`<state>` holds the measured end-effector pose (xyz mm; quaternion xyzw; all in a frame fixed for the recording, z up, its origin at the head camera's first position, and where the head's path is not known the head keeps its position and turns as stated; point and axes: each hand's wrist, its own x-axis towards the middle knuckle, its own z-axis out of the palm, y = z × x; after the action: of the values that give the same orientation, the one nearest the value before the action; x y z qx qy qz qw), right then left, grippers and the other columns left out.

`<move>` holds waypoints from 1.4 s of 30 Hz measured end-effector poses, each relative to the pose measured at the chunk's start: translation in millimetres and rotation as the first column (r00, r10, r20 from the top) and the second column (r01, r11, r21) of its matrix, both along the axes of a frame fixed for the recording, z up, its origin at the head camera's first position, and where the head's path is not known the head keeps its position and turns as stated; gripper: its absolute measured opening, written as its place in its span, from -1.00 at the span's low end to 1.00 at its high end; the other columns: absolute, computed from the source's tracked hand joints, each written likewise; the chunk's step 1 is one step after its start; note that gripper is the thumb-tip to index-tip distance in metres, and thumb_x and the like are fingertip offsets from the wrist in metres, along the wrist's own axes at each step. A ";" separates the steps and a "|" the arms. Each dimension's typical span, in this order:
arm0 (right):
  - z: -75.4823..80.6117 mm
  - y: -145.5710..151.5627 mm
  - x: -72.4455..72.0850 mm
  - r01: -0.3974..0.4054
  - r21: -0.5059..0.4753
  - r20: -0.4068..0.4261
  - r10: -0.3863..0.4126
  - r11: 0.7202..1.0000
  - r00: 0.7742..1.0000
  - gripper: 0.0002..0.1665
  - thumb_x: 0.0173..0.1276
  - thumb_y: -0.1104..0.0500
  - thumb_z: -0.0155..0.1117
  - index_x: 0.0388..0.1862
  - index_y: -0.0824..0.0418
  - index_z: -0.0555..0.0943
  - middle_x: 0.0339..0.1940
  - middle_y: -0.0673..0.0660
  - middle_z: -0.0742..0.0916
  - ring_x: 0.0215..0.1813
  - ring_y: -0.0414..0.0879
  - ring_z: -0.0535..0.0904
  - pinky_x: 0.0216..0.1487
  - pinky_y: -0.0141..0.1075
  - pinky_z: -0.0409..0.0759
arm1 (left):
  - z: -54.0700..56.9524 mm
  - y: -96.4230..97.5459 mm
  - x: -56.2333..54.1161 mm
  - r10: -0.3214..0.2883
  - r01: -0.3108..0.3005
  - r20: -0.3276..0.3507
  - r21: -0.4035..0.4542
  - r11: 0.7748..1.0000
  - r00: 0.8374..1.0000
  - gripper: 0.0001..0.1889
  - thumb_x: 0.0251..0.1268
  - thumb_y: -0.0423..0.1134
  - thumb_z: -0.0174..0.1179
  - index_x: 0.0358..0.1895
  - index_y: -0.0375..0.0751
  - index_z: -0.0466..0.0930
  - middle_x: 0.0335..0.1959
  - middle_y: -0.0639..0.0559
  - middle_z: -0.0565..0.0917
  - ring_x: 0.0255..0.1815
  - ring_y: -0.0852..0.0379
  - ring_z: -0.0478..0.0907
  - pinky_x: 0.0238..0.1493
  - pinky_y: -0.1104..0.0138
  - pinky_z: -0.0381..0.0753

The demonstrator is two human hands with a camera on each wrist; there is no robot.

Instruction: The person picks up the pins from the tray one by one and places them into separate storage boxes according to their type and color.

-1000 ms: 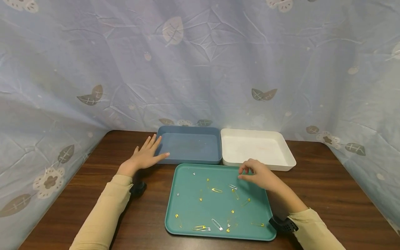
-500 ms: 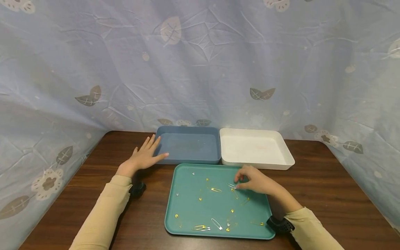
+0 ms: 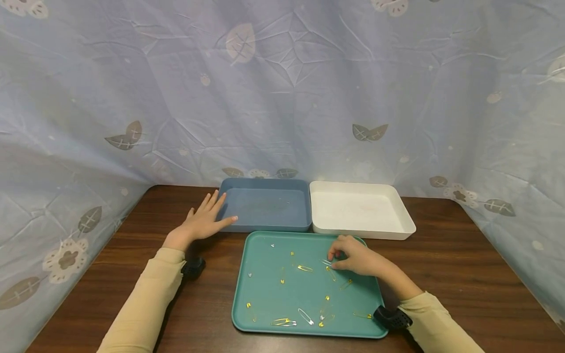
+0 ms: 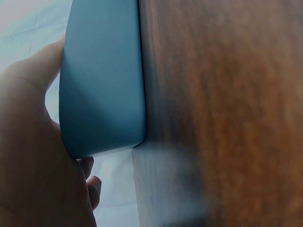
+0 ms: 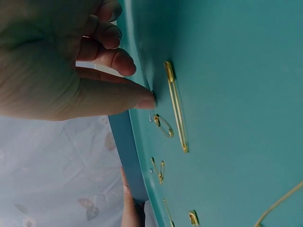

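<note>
My right hand (image 3: 355, 257) is low over the back right of the green tray (image 3: 265, 294). Its thumb and curled forefinger pinch a silver safety pin (image 3: 326, 263); the fingertips hide part of it. In the right wrist view the thumb covers most of that pin, and a gold safety pin (image 5: 176, 109) lies close by. Several more gold and silver safety pins are scattered over the tray, among them a large silver safety pin (image 3: 305, 316) near the front. My left hand (image 3: 200, 223) rests with spread fingers on the left corner of the blue tray (image 3: 267, 228).
A white tray (image 3: 364, 234) stands right of the blue one, both behind the green tray on the brown wooden table (image 3: 207, 304). Tiny specks lie in the blue tray. A patterned curtain (image 3: 282, 122) hangs behind the table.
My right hand has come down and slightly left, from above the green tray's back edge to the silver safety pin, and its fingers have closed there. My left hand stays put.
</note>
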<state>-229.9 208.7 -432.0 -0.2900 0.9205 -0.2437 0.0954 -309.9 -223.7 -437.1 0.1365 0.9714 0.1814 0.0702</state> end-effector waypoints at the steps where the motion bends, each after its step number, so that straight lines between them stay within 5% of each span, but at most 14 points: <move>1: -0.5 -0.1 0.2 -0.002 0.003 0.000 0.002 1.000 1.000 -0.92 0.25 0.12 0.40 -0.34 -0.01 0.62 -0.33 -0.02 0.53 -0.21 -0.15 0.29 -0.20 -0.33 0.29 | -0.1 0.2 0.0 0.000 0.000 0.000 0.002 1.000 1.000 -0.01 0.29 0.49 -0.18 0.59 0.07 -0.35 0.62 -0.17 -0.34 0.61 -0.26 -0.39 0.33 -0.48 -0.27; 42: 5.3 1.4 -1.8 0.001 0.044 -0.053 0.001 0.999 0.999 -0.84 0.34 0.18 0.30 -0.44 0.05 0.54 -0.39 -0.05 0.47 -0.26 -0.16 0.25 -0.23 -0.37 0.26 | 3.6 1.8 1.4 -0.007 0.006 0.028 0.021 1.000 1.000 0.00 0.28 0.50 -0.16 0.59 0.08 -0.36 0.61 -0.13 -0.39 0.61 -0.25 -0.41 0.33 -0.47 -0.27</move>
<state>-231.7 210.1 -426.7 -0.2941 0.9279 -0.2154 0.0776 -308.5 -221.9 -433.5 0.1378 0.9679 0.1930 0.0830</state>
